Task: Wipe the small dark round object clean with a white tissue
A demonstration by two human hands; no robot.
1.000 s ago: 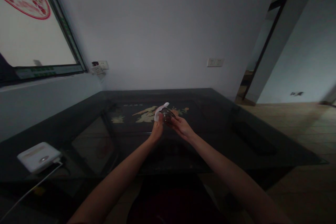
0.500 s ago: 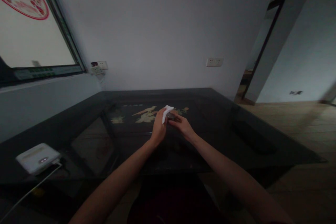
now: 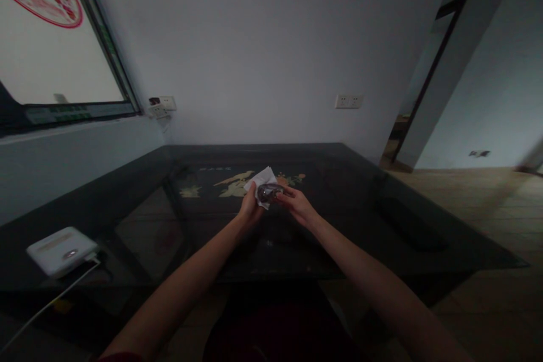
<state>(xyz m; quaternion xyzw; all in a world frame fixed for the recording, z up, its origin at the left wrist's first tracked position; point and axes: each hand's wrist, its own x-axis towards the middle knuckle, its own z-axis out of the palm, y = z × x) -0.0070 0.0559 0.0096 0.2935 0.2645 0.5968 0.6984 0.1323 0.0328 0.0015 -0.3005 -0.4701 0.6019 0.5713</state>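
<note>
Tissue [image 3: 262, 176] spreads wider now, left hand [image 3: 249, 206] loosely gripping it, right hand [image 3: 300, 207] pinching glossy object [image 3: 267, 193].

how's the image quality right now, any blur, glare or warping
Head view: dim overall, brightest at the window; faint reflections on the dark tabletop; wide-angle stretch toward the edges; dark object between the hands too small and soft to identify.
</note>
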